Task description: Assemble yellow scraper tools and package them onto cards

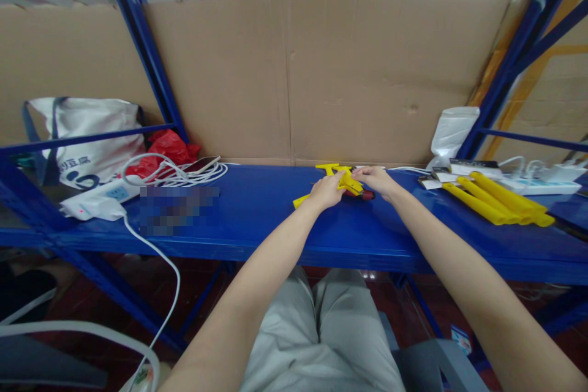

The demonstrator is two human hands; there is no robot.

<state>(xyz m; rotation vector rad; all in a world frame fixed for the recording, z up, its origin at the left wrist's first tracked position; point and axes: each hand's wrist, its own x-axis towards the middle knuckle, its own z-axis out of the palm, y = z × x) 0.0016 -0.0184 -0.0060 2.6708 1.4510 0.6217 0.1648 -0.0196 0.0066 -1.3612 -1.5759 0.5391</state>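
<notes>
My left hand (327,192) is closed around a yellow plastic part (351,184) just above the blue shelf top (257,208). Close by on its right, my right hand (374,180) has its fingertips pinched together at the part's edge; whatever they hold is too small to make out. Behind the left hand shows a yellow T-shaped piece (327,168). A yellow tube-like end (301,201) sticks out to the left of that hand. Below the fingers lies a dark red and black object (367,195), partly hidden, its kind unclear.
Several yellow tubes (498,199) lie at the right, beside a white power strip (539,186). On the left are another power strip (101,196), coiled white cable (193,174), a red plastic bag (168,147) and a cloth bag (92,141). Cardboard (349,79) stands behind.
</notes>
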